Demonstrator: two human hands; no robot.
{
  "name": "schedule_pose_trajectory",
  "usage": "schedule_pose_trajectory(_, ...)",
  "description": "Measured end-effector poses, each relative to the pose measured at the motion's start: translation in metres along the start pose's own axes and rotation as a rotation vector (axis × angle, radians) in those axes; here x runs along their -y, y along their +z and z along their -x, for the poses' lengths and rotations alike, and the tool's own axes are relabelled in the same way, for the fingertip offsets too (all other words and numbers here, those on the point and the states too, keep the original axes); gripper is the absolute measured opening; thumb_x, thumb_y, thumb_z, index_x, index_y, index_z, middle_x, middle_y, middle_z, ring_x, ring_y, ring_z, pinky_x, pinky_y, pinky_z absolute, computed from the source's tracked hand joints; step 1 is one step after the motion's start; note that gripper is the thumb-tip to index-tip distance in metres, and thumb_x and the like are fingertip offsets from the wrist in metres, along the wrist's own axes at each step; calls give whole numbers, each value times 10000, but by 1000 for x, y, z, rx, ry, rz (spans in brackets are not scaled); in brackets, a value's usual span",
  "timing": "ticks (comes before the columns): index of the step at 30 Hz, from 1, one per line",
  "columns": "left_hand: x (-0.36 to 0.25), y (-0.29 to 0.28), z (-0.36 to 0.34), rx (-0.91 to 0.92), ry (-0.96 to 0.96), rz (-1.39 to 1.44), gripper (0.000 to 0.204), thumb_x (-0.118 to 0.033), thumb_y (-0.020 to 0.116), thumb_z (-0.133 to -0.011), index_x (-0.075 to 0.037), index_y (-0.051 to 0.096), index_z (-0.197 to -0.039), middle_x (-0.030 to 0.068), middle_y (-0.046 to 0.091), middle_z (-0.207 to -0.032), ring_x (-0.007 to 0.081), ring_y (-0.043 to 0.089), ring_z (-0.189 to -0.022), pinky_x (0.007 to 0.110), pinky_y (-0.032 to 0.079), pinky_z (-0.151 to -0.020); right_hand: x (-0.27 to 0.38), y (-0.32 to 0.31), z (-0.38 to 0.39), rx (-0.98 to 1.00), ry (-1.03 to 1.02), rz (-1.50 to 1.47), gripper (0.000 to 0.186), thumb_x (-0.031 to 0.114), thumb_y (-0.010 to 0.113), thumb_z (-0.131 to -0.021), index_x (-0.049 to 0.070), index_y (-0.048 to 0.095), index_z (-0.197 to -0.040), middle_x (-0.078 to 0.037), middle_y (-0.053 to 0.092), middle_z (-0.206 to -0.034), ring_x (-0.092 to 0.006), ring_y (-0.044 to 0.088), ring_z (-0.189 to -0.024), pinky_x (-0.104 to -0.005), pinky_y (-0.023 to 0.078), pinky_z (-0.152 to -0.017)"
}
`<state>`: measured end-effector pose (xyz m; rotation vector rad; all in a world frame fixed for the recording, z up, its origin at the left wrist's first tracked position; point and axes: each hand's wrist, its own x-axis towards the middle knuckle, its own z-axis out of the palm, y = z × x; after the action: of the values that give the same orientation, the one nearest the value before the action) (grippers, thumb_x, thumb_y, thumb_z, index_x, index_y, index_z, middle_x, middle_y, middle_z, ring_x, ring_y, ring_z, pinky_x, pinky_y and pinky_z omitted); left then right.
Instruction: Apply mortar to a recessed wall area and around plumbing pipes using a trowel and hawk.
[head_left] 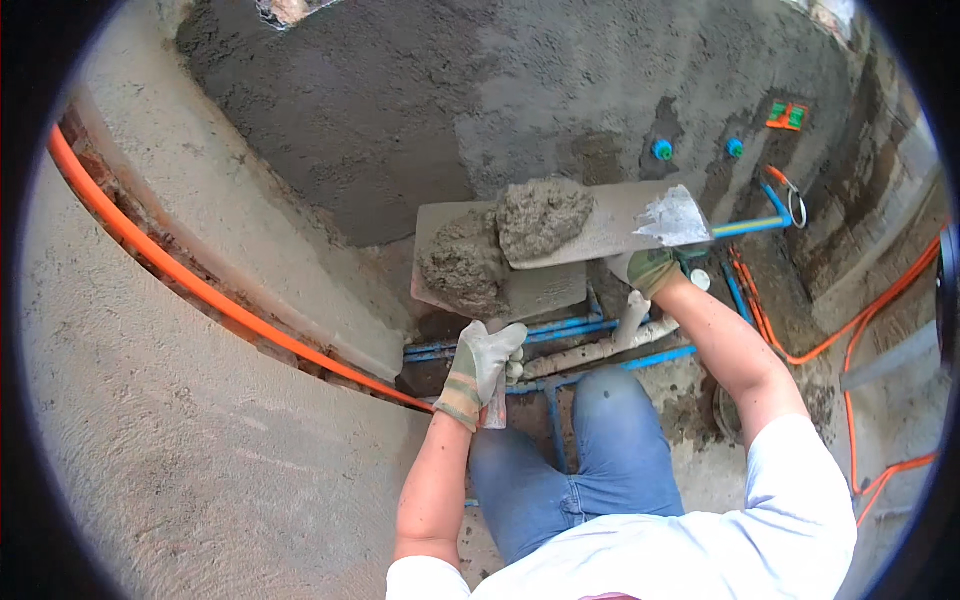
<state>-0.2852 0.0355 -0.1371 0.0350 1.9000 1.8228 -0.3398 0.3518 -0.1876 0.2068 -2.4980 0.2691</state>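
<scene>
My left hand, in a pale glove, is closed round the handle below a square mortar board, which carries a lumpy grey heap of wet mortar. My gloved right hand grips a long steel trowel, whose handle is mostly hidden under the blade. The trowel lies flat over the back part of the board and bears a second mortar lump at its left end, against the first heap. Pale, smeared residue covers the trowel's right end.
A grey rendered wall faces me, with two blue fittings and an orange-green box. Orange conduits curve along both sides. Blue pipes and a white drain pipe cross the floor in front of my knees.
</scene>
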Motion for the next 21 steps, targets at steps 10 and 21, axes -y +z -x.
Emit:
schedule_pose_trajectory(10,12,82,-108,-29,-85,204,212,-181,685,-849,-75,513,-786,26,535,-646,129,500,-480,295,397,-429,19,-64,-167,515,114,-32,362,311,585,-760,54,722,-975,-197,692,-1040,-380,668,-964,-434,540,-822)
schedule_pose_trajectory(21,8,104,-127,-115,-132,359,230,-165,693,-872,-80,486,-821,34,518,-629,145,510,-484,301,391,-416,-23,-163,-253,491,202,-461,154,167,677,-691,21,630,-706,-60,621,-642,-108,571,-574,-312,474,-511)
